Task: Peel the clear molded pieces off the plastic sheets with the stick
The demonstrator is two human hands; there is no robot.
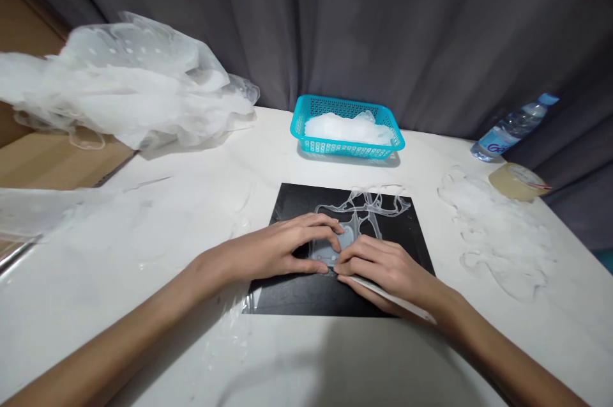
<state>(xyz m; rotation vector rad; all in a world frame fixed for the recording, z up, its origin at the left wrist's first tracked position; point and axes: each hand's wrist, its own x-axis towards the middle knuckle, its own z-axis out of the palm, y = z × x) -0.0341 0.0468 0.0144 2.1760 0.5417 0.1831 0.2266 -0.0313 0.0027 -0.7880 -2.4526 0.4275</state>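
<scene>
A translucent, soft-looking moulded piece [326, 251] with small round bumps lies flat on the black mat [297, 295]. My left hand [299, 244] grips it, fingers bent over its far side and thumb at its near edge. In my right hand [383, 266] is a slim white-handled tool [397, 299]. The handle slants back under the palm, while its working tip is hidden by my fingers at the piece's near right corner. Just beyond the fingertips, thin clear trimmings [373, 204] curl over the mat's far right part.
A teal basket [347, 150] of whitish translucent pieces stands behind the mat. To the left, a heap of clear plastic [143, 87] rests by a cardboard box [57, 161]. Rightward are more clear scraps [507, 241], a tape roll [517, 181] and a water bottle [512, 129].
</scene>
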